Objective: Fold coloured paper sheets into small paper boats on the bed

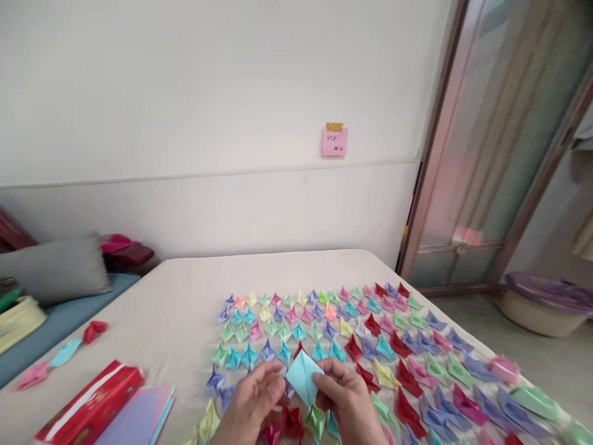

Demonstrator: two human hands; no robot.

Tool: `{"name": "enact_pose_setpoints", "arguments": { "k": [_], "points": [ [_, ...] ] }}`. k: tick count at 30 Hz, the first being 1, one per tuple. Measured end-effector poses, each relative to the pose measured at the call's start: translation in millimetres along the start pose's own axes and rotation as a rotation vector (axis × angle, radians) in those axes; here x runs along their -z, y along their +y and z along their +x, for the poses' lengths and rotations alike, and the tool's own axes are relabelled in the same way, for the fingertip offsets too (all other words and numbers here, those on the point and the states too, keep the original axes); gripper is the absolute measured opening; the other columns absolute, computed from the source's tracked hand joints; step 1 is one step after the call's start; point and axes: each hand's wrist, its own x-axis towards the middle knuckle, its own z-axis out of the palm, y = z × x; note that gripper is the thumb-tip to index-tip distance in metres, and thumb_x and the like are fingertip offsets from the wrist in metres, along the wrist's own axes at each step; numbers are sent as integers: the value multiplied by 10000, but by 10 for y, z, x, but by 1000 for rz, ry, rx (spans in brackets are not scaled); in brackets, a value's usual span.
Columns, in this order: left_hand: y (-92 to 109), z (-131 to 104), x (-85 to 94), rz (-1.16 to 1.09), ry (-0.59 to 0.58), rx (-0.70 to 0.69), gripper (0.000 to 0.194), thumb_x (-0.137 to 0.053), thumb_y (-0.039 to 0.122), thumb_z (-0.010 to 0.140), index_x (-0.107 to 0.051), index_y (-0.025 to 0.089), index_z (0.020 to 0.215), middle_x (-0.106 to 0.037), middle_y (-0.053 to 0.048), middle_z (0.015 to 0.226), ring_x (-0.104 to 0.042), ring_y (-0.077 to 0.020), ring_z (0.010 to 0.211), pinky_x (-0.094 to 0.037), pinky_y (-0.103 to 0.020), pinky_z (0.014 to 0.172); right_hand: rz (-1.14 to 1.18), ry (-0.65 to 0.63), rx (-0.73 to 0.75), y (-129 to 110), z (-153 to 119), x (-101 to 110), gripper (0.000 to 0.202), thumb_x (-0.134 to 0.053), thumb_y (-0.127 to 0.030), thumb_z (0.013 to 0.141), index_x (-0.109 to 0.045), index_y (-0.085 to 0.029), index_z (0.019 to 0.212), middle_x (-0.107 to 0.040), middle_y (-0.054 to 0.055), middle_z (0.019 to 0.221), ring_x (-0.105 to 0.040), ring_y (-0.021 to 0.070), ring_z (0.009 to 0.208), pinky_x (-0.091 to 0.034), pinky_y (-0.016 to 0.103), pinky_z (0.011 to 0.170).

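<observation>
A light blue paper folded into a diamond point(303, 377), with a crease down its middle, is held up at the bottom centre. My right hand point(345, 395) pinches its right edge between thumb and fingers. Close to its left side is my left hand point(254, 398), with curled fingers and the thumb apart from them; no paper shows between them. Behind and below both hands, rows of small folded paper pieces point(299, 332) in blue, green, pink, red, yellow and purple cover much of the beige surface point(180, 309).
At the lower left lie a red tissue pack point(95, 402), coloured paper sheets point(139, 414) and a few loose folded pieces point(66, 352). A grey cushion point(60, 269) is farther left. A pink note point(334, 142) is taped to the wall. A covered basin point(546, 306) stands right.
</observation>
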Motion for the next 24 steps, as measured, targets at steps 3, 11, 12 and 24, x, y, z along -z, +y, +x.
{"name": "enact_pose_setpoints", "arguments": {
  "k": [3,11,12,24],
  "points": [
    [-88,43,-115,-194,-57,31,515,-724,541,724,-693,139,1044,-713,-33,641,-629,-152,537,-456,-224,503,-22,-72,-6,16,-14,-38,217,-769,-300,596,-614,-149,587,-529,-56,414,-444,80,394,-299,210,457],
    [-54,61,-193,-150,109,-21,423,-783,495,671,-762,99,818,-631,0,411,-523,-107,351,-364,-192,398,-43,-95,37,113,9,-88,216,-770,-276,652,-616,-145,575,-527,-56,420,-428,73,399,-305,195,440],
    [-64,63,-202,-188,99,-34,419,-795,477,663,-765,103,848,-633,3,424,-526,-106,361,-376,-192,404,-33,-90,39,113,12,-86,219,-774,-277,653,-619,-144,572,-527,-56,417,-429,72,395,-304,191,435],
    [-14,-44,-266,-305,197,-87,394,-879,457,549,-802,168,807,-643,10,399,-537,-99,372,-398,-183,418,29,-129,132,31,-75,-87,251,-842,-324,630,-654,-161,601,-546,-63,433,-463,66,400,-347,170,439]
  ]
}}
